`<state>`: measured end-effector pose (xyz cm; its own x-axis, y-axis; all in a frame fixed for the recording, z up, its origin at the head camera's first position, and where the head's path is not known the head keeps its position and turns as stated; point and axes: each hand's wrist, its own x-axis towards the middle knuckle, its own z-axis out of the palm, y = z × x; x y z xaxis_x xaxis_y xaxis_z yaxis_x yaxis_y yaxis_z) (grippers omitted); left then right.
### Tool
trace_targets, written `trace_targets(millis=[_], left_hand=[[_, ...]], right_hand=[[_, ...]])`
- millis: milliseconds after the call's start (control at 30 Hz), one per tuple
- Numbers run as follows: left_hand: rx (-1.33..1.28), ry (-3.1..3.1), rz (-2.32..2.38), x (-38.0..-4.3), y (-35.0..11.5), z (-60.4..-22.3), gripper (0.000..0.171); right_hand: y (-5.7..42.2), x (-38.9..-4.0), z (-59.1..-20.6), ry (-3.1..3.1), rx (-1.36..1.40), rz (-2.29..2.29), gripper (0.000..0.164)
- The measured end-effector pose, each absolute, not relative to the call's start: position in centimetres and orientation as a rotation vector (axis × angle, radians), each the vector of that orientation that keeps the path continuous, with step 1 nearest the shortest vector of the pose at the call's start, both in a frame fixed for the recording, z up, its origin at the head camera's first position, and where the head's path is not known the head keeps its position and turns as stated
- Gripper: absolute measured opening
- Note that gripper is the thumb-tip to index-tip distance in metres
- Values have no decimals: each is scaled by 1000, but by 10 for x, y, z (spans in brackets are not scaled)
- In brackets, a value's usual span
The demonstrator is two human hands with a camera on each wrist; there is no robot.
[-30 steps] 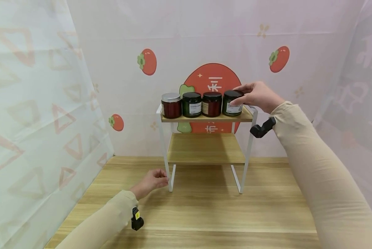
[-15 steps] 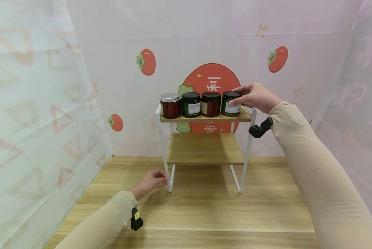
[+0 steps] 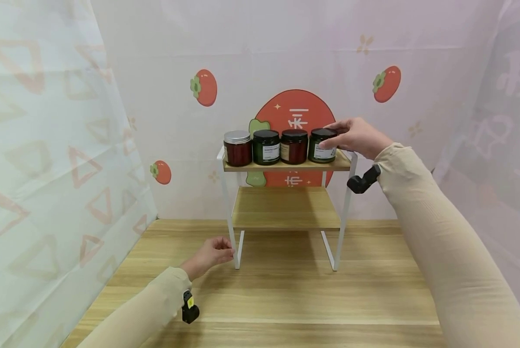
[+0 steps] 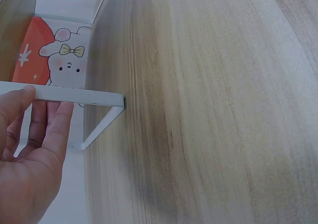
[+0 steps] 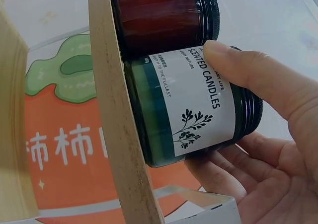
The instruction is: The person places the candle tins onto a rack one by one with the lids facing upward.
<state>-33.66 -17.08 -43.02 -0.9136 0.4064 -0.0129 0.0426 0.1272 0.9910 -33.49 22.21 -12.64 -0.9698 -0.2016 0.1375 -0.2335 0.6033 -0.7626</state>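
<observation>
On the top board of a two-tier rack (image 3: 286, 168) stand several scented candle jars in a row. My right hand (image 3: 359, 137) grips the rightmost one, a green candle jar (image 5: 198, 105) with a white label and black lid. Its thumb lies on the label while the other fingers reach round behind. Left of it come a dark red jar (image 3: 294, 147) with a black lid, another green jar (image 3: 266, 147), and a red jar (image 3: 238, 150) with a silver lid. Low at the rack's left side, my left hand (image 3: 211, 254) holds the white front leg (image 4: 89, 96) between thumb and fingers.
The rack's lower wooden board (image 3: 286, 208) bears nothing. Its white right leg (image 3: 342, 227) stands on the wood-grain table (image 3: 286, 304). Printed cloth walls (image 3: 177, 111) enclose the back and both sides, close behind the rack.
</observation>
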Motion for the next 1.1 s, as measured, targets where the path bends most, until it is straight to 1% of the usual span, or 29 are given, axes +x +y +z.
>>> trace_targets(millis=[333, 533, 667, 1100], left_hand=[[434, 2109, 1875, -335, -169, -429, 11], [440, 2117, 1859, -334, -169, -428, 10], [432, 2112, 1861, -334, -169, -428, 11], [427, 2127, 1873, -334, -169, -429, 11]], right_hand=[[222, -333, -126, -2793, 369, 1317, 65], [223, -333, -126, -2796, 392, 1354, 73], [224, -333, -126, -2779, 414, 1394, 76], [224, -331, -125, -2746, 430, 1416, 77]])
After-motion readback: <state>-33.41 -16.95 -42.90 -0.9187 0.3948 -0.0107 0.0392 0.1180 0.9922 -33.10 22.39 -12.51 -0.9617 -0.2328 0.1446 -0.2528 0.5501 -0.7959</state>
